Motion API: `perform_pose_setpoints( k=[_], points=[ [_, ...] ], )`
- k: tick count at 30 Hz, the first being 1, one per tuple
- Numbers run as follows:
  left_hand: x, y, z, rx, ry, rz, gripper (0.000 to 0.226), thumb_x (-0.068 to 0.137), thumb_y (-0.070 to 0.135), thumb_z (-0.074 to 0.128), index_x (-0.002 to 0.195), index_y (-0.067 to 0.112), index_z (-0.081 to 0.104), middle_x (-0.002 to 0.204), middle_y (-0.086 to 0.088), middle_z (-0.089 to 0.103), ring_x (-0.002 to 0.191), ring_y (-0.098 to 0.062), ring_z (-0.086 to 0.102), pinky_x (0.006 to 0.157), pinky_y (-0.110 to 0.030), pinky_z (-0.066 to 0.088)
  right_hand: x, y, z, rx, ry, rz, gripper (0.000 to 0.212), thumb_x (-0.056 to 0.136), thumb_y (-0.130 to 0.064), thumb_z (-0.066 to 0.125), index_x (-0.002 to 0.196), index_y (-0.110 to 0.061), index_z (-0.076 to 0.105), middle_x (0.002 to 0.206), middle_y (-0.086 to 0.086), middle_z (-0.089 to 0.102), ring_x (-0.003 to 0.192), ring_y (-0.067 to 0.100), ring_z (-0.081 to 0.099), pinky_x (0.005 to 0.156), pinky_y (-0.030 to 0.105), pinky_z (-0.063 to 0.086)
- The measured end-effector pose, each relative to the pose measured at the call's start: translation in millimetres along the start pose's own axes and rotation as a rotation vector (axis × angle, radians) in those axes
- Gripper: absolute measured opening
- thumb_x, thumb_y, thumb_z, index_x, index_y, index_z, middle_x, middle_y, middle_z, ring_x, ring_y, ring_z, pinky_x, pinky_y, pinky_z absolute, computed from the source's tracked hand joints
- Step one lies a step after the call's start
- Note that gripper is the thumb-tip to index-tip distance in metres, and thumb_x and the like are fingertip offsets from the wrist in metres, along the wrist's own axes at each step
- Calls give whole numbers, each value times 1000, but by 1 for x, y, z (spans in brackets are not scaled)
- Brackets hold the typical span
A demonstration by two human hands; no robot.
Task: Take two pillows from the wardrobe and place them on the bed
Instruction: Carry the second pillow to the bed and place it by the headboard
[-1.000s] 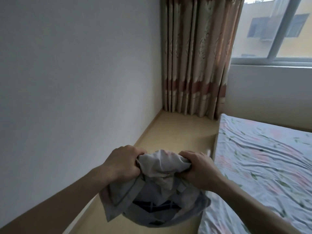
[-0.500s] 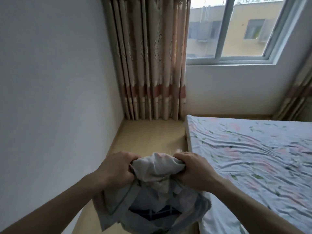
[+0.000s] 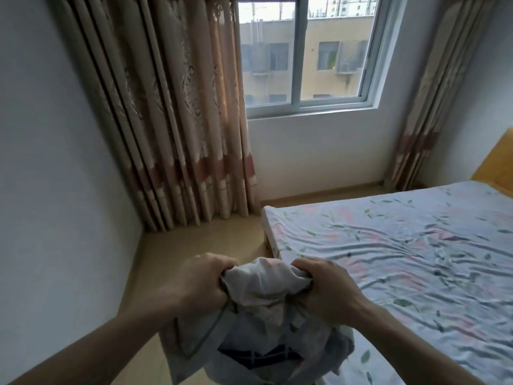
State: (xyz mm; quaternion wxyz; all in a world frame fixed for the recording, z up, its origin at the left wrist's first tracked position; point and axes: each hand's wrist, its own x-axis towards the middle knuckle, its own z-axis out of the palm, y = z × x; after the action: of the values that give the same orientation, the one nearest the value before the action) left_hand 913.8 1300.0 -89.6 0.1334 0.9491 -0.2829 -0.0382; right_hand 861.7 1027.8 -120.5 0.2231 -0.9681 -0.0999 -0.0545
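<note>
Both of my hands grip the top of a soft bundle of pale grey-white pillows (image 3: 261, 309) that hangs in front of me over the floor. My left hand (image 3: 200, 284) is clenched on its left corner, my right hand (image 3: 330, 290) on its right corner. How many pillows are in the bundle I cannot tell; a dark checked patch shows low on it. The bed (image 3: 402, 259), covered with a wrinkled floral sheet, lies to the right, its near corner just beyond my right hand. The wardrobe is out of view.
A white wall (image 3: 55, 190) runs along the left. Patterned curtains (image 3: 172, 120) hang at the far left corner and another curtain (image 3: 433, 107) at the far right beside the window (image 3: 305, 51). A strip of tan floor (image 3: 194, 245) separates wall and bed. A wooden headboard (image 3: 497, 168) shows at right.
The view has swung to the right, bringing the window, the right curtain and more of the bed into sight. My hands keep the same grip on the bundle.
</note>
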Motion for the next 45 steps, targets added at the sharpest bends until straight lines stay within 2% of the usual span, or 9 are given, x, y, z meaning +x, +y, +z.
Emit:
perform_pose_setpoints(
  k=[6, 10, 16, 18, 21, 29, 33, 36, 45],
  points=[
    [122, -54, -19, 1, -2, -15, 9, 68, 43, 60, 74, 47, 54, 81, 18, 66, 79, -11, 64, 63, -31, 49, 130, 46, -1, 30, -35, -12, 18, 76, -38, 69, 77, -37, 51, 76, -18, 59, 69, 8, 54, 56, 18, 35],
    [188, -93, -42, 4, 62, -30, 26, 66, 46, 57, 91, 38, 61, 88, 15, 70, 83, -13, 65, 67, -34, 53, 217, 63, -6, 19, -14, -45, 15, 77, -40, 69, 82, -33, 57, 82, -16, 63, 72, 9, 55, 63, 28, 49],
    [273, -166, -60, -21, 107, -57, 17, 68, 43, 57, 84, 36, 57, 79, 16, 64, 76, -12, 62, 66, -38, 53, 339, 78, 3, -7, 0, -89, 18, 76, -41, 64, 86, -26, 61, 84, -12, 67, 74, 13, 58, 69, 38, 54],
    [307, -196, -63, -20, 104, -56, 9, 69, 40, 59, 75, 42, 53, 74, 19, 60, 74, -12, 60, 63, -35, 50, 384, 83, 11, -26, 8, -85, 21, 73, -40, 62, 85, -24, 61, 82, -10, 67, 74, 14, 58, 69, 39, 53],
    [354, -235, -72, -25, 97, -29, 16, 71, 37, 61, 68, 48, 49, 68, 21, 55, 69, -10, 54, 58, -28, 42, 443, 89, 22, -37, 27, -84, 21, 69, -38, 59, 82, -22, 58, 80, -9, 64, 73, 16, 56, 66, 39, 50],
    [508, -346, -102, -56, 57, 69, 10, 69, 32, 58, 80, 33, 57, 75, 15, 63, 72, -9, 59, 61, -29, 48, 590, 106, 43, -33, 75, 43, 16, 68, -34, 59, 75, -28, 46, 72, -12, 56, 67, 15, 50, 60, 37, 47],
    [584, -360, -114, -37, 18, 175, 13, 66, 30, 57, 77, 36, 54, 76, 16, 62, 74, -10, 58, 60, -28, 45, 633, 129, 32, -31, 112, 131, 18, 68, -31, 65, 78, -28, 50, 71, -14, 55, 66, 13, 49, 57, 33, 43],
    [650, -370, -119, -20, 18, 245, 19, 63, 28, 57, 82, 29, 56, 78, 14, 63, 77, -13, 59, 62, -32, 48, 672, 153, 22, -9, 165, 190, 21, 68, -34, 67, 79, -28, 51, 73, -13, 59, 67, 15, 51, 59, 37, 46],
    [847, -384, -109, 26, -1, 354, 20, 62, 30, 57, 82, 29, 53, 74, 18, 59, 70, -15, 47, 62, -33, 49, 794, 264, 10, 29, 256, 304, 23, 67, -40, 60, 85, -25, 60, 82, -10, 66, 77, 15, 57, 63, 28, 36]
  ],
)
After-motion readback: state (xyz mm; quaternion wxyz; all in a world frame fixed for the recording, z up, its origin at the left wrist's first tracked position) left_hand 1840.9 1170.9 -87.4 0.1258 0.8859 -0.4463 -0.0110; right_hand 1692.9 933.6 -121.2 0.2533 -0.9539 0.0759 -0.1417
